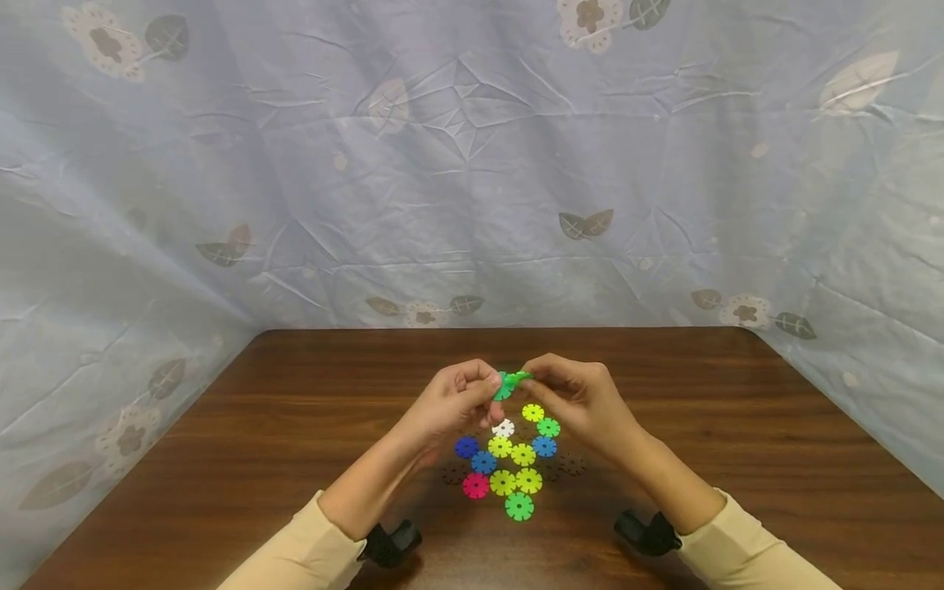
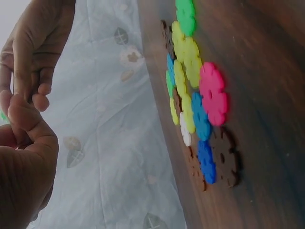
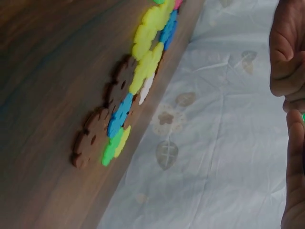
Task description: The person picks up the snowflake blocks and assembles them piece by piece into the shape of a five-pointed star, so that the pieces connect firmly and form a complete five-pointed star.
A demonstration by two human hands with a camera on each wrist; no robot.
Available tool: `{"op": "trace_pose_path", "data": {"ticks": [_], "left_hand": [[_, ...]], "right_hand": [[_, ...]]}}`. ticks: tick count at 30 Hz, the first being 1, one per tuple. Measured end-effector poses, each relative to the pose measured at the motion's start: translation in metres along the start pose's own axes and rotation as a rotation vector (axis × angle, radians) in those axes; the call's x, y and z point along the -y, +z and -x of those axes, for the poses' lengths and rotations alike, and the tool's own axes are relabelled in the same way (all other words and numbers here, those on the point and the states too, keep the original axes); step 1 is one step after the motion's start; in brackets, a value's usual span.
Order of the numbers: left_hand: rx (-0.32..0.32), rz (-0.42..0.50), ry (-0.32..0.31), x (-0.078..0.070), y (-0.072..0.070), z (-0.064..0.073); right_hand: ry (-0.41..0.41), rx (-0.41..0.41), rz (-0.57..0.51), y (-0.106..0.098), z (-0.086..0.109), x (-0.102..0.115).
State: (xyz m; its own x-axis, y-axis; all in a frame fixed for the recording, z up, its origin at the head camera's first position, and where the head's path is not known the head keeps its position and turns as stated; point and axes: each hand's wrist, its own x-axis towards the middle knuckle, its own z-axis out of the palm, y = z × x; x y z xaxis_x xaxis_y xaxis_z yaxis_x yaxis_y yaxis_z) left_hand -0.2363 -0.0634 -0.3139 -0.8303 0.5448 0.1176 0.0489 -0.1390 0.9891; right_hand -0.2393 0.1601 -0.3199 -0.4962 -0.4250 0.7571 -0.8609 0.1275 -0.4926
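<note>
Above the table, my left hand (image 1: 459, 400) pinches a teal-green notched disc (image 1: 504, 388) between thumb and fingers. My right hand (image 1: 584, 401) pinches a brighter green notched disc (image 1: 521, 377), seen nearly edge-on. The two discs meet at an angle between the fingertips. In the left wrist view the left hand (image 2: 28, 167) and the right hand (image 2: 43, 47) touch or overlap at the fingertips, hiding most of the discs. Only a sliver of green (image 3: 303, 117) shows between the hands in the right wrist view.
Below the hands, notched discs lie flat on the brown wooden table (image 1: 332, 442): a pink disc (image 1: 476, 485), a white disc (image 1: 503, 428), a dark blue disc (image 1: 467, 447), several yellow ones, light blue, green and brown ones (image 3: 91, 139). A patterned curtain (image 1: 465, 205) hangs behind.
</note>
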Motion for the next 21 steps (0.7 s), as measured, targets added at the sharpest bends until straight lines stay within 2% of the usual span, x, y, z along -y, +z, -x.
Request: {"op": "trace_pose_path", "data": {"ticks": [4, 11, 15, 18, 21], "left_hand": [[0.001, -0.015, -0.004, -0.003, -0.003, 0.001], [0.019, -0.072, -0.058, -0.006, -0.006, 0.003], [0.030, -0.146, -0.042, -0.009, -0.007, 0.003], [0.008, -0.193, -0.033, -0.010, -0.009, 0.003], [-0.026, -0.209, -0.036, -0.010, -0.010, 0.002]], "right_hand": [[0.024, -0.006, 0.055, 0.001, -0.002, 0.002], [0.061, 0.037, 0.091, -0.003, -0.004, 0.003], [0.052, 0.055, 0.110, -0.009, -0.006, 0.004], [0.062, 0.080, 0.129, -0.013, -0.007, 0.004], [0.121, 0.124, 0.173, -0.018, -0.008, 0.003]]}}
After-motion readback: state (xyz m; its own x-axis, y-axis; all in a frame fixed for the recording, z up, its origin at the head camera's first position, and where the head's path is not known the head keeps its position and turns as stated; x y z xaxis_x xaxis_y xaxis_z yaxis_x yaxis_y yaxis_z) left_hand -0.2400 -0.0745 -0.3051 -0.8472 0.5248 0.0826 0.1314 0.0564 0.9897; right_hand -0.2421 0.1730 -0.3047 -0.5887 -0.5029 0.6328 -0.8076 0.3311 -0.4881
